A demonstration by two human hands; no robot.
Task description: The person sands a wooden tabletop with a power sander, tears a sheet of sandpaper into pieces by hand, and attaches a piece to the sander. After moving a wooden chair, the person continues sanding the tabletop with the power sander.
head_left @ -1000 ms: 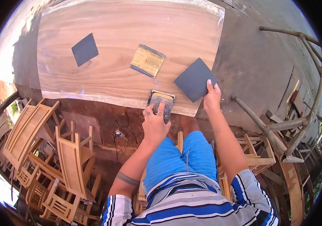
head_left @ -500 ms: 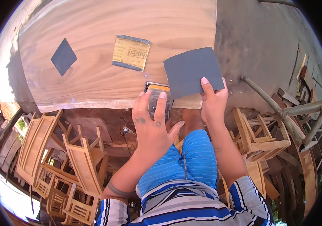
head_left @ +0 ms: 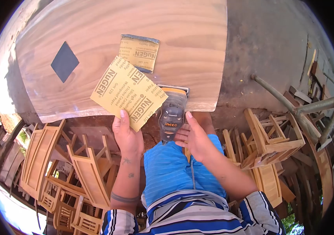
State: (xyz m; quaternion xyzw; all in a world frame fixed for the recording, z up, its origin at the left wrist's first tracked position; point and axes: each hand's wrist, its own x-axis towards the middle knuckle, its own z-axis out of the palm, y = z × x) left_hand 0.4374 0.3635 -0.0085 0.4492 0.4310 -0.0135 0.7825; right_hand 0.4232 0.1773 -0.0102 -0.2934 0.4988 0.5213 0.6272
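Observation:
My left hand [head_left: 128, 135] pinches a square sandpaper sheet [head_left: 130, 92], its yellow printed backing facing up. Lying partly behind that sheet is a second yellow-backed piece [head_left: 140, 53] with grey folded edges. A black and orange sander [head_left: 171, 111] rests at the board's near edge, its rear end toward my lap. Close against the sander's right side, my right hand [head_left: 194, 137] has its thumb and fingers apart; whether it bears any of the sander's weight is unclear. On the wooden board [head_left: 92, 23] to the left lies a dark diamond-shaped piece [head_left: 65, 62].
Wooden chairs and frames [head_left: 88, 168] stand below the board on the left, with another wooden frame [head_left: 270, 137] on the right. A metal pipe frame [head_left: 278, 98] is at the right, beside scrap wood. A grey surface [head_left: 261, 43] borders the board.
The sandpaper sheet has passed from my right hand to my left, moved leftward and turned from grey face to printed backing. My left hand has left the sander; my right hand has come beside it.

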